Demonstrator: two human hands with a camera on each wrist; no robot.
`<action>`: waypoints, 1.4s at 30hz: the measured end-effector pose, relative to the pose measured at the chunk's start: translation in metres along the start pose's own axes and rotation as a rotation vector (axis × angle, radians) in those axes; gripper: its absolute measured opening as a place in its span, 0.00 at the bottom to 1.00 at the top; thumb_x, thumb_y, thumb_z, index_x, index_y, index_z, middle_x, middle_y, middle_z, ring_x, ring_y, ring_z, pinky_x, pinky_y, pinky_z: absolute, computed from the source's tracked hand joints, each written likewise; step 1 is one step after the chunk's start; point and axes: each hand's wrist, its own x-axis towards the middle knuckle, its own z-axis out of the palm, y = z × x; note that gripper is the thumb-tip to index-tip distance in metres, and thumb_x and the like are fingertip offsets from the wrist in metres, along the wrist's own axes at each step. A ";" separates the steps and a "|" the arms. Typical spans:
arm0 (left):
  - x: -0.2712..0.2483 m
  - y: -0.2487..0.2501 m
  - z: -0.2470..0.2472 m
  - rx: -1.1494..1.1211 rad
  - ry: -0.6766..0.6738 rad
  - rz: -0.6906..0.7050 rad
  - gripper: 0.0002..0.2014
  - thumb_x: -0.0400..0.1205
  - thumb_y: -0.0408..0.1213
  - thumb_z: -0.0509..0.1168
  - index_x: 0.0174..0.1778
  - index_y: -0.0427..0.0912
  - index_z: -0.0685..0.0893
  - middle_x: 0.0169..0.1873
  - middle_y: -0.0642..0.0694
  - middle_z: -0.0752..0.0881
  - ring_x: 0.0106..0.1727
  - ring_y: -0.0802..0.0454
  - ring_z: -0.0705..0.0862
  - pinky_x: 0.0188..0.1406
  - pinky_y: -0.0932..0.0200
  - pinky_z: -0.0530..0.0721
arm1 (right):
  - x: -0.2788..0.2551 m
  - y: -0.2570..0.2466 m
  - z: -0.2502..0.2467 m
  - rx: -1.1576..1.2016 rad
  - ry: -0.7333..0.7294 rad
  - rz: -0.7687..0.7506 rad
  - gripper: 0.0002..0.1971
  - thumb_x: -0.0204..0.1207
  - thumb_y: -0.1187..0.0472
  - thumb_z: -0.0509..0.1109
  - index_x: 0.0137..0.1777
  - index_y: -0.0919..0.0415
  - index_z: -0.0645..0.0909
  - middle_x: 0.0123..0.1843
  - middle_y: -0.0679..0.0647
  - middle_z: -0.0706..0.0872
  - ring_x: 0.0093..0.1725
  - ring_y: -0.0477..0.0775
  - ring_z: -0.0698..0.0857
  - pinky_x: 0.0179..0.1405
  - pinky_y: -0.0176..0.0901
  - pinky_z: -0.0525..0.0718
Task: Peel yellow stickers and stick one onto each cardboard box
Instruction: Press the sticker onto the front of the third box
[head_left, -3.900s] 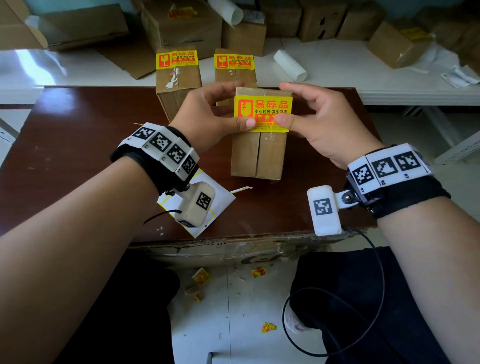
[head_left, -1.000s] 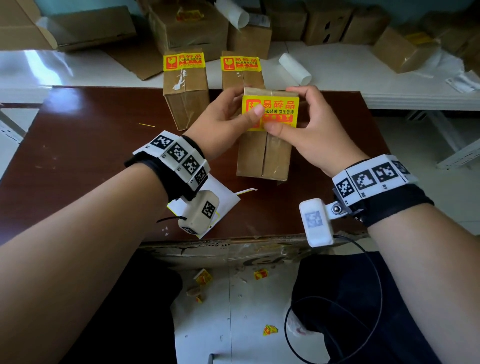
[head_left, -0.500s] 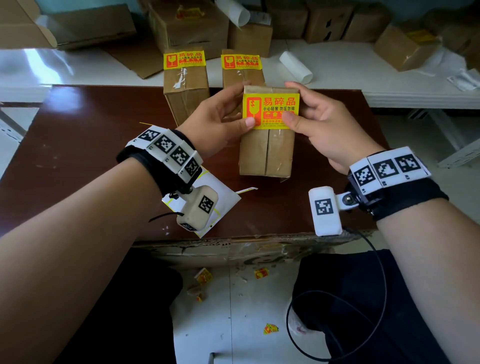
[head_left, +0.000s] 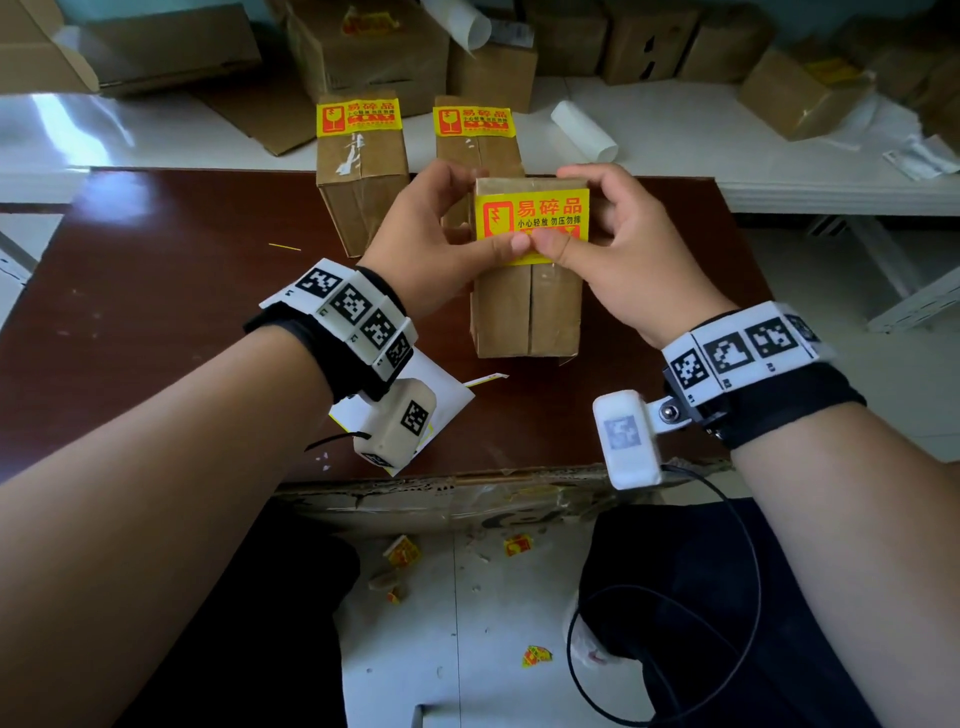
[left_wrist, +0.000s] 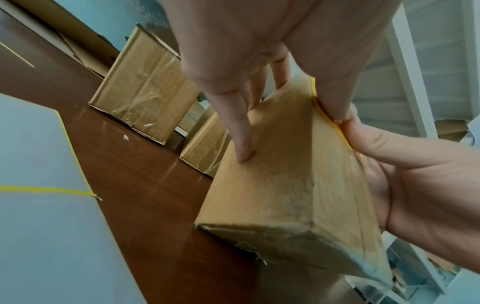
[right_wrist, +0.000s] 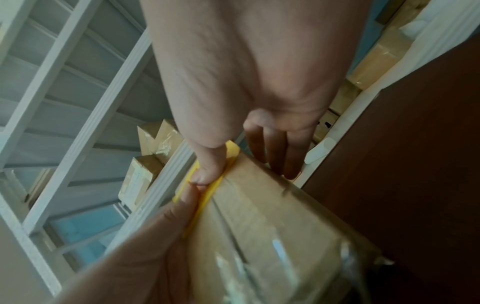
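A tall cardboard box (head_left: 527, 312) stands in the middle of the brown table (head_left: 156, 312) with a yellow sticker (head_left: 532, 215) across the top of its front face. My left hand (head_left: 441, 234) grips the box from its left and my right hand (head_left: 628, 244) from its right. Both thumbs press side by side on the sticker's lower edge. In the left wrist view my fingers (left_wrist: 241, 133) lie along the box's side (left_wrist: 280, 185). The right wrist view shows my thumb (right_wrist: 207, 170) on the yellow sticker (right_wrist: 205, 201). Two stickered boxes (head_left: 358, 176) (head_left: 478, 145) stand just behind.
A white backing sheet (head_left: 447, 395) lies on the table under my left wrist. Behind the table, a white surface (head_left: 675, 145) carries several more cardboard boxes and a rolled white paper (head_left: 584, 130). Yellow sticker scraps (head_left: 517, 545) litter the floor below the table's front edge.
Half a second ago my thumbs were apart near the sticker's left and right ends; now they meet at the middle of its lower edge. The box has stayed in place.
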 end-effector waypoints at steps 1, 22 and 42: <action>0.000 0.001 -0.001 -0.003 -0.002 0.003 0.32 0.74 0.46 0.85 0.68 0.44 0.78 0.67 0.48 0.90 0.65 0.52 0.91 0.51 0.42 0.96 | 0.001 0.000 0.000 0.017 -0.013 0.005 0.26 0.84 0.55 0.82 0.77 0.46 0.76 0.69 0.49 0.91 0.70 0.43 0.90 0.74 0.52 0.89; -0.005 0.010 -0.004 -0.018 0.036 -0.025 0.24 0.73 0.55 0.84 0.55 0.48 0.82 0.62 0.45 0.91 0.50 0.38 0.95 0.33 0.27 0.93 | -0.006 -0.012 0.008 0.020 0.044 -0.019 0.29 0.78 0.42 0.84 0.74 0.49 0.79 0.64 0.48 0.93 0.65 0.43 0.93 0.66 0.51 0.93; 0.008 -0.006 -0.006 -0.002 0.114 0.068 0.13 0.84 0.49 0.75 0.61 0.47 0.92 0.51 0.50 0.94 0.54 0.54 0.93 0.51 0.48 0.93 | 0.008 0.003 0.010 0.200 0.108 -0.013 0.11 0.94 0.53 0.66 0.71 0.49 0.87 0.65 0.55 0.93 0.64 0.52 0.93 0.65 0.51 0.93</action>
